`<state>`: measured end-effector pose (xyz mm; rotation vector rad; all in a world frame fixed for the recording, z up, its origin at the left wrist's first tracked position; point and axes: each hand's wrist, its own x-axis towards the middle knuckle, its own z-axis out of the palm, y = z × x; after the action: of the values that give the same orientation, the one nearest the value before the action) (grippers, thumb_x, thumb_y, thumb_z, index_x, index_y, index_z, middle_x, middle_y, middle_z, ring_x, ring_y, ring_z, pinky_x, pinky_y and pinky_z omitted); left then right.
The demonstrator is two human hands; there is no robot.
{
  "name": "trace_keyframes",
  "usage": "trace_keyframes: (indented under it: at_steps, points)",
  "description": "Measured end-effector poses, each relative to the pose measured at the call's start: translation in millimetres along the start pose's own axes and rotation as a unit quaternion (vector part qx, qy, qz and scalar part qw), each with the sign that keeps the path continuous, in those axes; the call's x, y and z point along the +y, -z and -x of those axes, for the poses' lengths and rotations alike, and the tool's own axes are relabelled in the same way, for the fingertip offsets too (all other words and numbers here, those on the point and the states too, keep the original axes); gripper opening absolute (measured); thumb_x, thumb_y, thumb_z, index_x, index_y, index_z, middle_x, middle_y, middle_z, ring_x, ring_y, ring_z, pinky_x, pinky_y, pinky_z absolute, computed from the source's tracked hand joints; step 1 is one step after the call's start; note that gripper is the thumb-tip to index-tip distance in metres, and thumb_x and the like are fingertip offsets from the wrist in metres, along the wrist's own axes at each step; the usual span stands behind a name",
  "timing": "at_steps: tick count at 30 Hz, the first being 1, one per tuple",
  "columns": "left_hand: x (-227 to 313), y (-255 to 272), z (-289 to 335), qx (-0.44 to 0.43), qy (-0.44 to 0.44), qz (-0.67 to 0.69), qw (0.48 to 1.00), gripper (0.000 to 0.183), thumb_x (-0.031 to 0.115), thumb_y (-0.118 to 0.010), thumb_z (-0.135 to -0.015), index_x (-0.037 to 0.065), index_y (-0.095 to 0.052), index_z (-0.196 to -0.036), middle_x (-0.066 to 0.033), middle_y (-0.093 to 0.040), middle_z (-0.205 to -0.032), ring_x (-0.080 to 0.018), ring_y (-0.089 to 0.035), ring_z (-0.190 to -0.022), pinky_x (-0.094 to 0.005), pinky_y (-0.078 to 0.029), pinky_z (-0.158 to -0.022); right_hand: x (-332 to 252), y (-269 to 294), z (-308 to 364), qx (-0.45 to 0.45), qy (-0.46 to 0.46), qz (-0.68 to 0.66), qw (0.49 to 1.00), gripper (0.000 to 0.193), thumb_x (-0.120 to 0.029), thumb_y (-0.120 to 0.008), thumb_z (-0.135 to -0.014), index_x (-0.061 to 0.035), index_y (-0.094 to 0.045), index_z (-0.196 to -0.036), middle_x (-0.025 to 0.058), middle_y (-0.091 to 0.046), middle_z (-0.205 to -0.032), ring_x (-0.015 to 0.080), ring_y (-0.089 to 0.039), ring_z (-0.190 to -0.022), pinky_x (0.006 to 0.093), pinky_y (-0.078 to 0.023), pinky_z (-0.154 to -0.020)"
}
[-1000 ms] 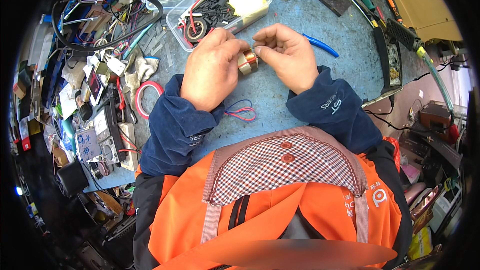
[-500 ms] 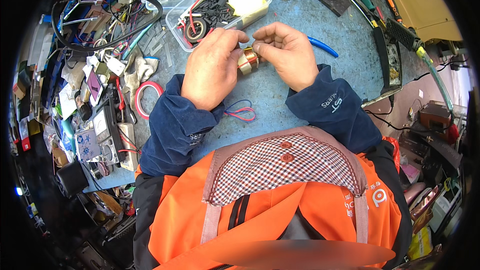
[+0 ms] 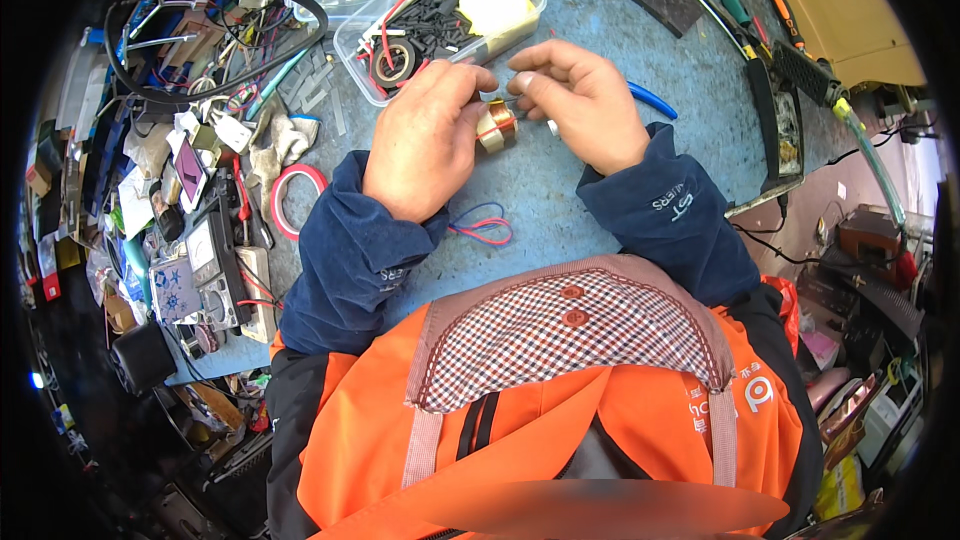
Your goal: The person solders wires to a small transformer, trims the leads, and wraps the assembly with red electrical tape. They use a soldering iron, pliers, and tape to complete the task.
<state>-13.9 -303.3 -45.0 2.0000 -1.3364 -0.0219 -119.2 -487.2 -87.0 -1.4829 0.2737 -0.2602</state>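
Note:
My left hand (image 3: 425,145) is closed around a small copper-wound coil (image 3: 496,127) with pale bands, held just above the bench; my fingers hide part of it. My right hand (image 3: 588,110) is to the right of the coil, its thumb and fingers drawn together. Whatever lies between those fingertips is too small to make out. A small white piece (image 3: 552,127) shows under the right hand's fingers. Nearer to me, a loop of thin red and blue wire (image 3: 483,227) lies on the blue bench (image 3: 545,210).
Behind my left hand stands a clear plastic box (image 3: 350,65) of black tubing pieces and a tape roll. A red tape ring (image 3: 298,202), a meter (image 3: 207,250) and clutter crowd the left. A blue curved handle (image 3: 652,100) and a screwdriver (image 3: 786,16) lie to the right.
My right hand has drawn slightly right, away from the coil. More of the coil's copper winding shows now, and the white piece under the right hand has come into sight.

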Motion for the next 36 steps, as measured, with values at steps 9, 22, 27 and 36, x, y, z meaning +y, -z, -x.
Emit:
trace_keyframes:
  at_steps: [9, 22, 27, 36]
  points:
    - [-0.5, 5.2, -0.9, -0.008, -0.006, 0.009, 1.0, 0.02, -0.004, -0.072, -0.093, 0.0, -0.07, -0.112, -0.0158, -0.067, -0.099, -0.0312, -0.07, -0.089, -0.0375, -0.056, -0.079, 0.7, 8.9, 1.6, -0.002, -0.03, -0.026, 0.999, 0.023, -0.013, -0.067, -0.105, 0.0018, -0.072, -0.122, 0.0083, -0.077, -0.105, 0.0125, -0.07, -0.089, 0.0279, -0.056, -0.078]
    - [11.3, 32.2, -5.2, 0.02, -0.01, 0.027, 0.999, 0.024, 0.001, -0.077, -0.09, 0.001, -0.071, -0.113, -0.0167, -0.07, -0.109, -0.0377, -0.07, -0.101, -0.0417, -0.057, -0.089, -1.8, 10.4, 5.7, 0.025, -0.028, -0.025, 0.999, 0.019, -0.011, -0.068, -0.104, 0.0008, -0.074, -0.118, 0.0045, -0.076, -0.102, 0.0096, -0.068, -0.086, 0.0268, -0.055, -0.075]
    - [13.6, 58.4, -9.1, 0.104, 0.0, 0.028, 0.994, 0.017, -0.004, -0.077, -0.091, 0.0, -0.073, -0.107, -0.0112, -0.072, -0.103, -0.0214, -0.068, -0.088, -0.0315, -0.054, -0.076, -0.5, 10.7, 4.0, 0.103, 0.02, -0.041, 0.994, 0.018, -0.012, -0.069, -0.103, 0.0, -0.074, -0.116, 0.0057, -0.076, -0.096, 0.0103, -0.069, -0.081, 0.0268, -0.055, -0.072]
    - [8.4, 99.9, 6.8, 0.335, -0.027, 0.053, 0.94, 0.014, -0.009, -0.074, -0.096, -0.003, -0.073, -0.109, -0.0063, -0.072, -0.108, -0.0106, -0.064, -0.089, -0.0242, -0.052, -0.08, -1.2, 9.9, 7.8, 0.113, 0.068, -0.018, 0.991, 0.019, -0.011, -0.07, -0.103, 0.0001, -0.074, -0.118, 0.0045, -0.075, -0.094, 0.0109, -0.069, -0.079, 0.027, -0.056, -0.071]
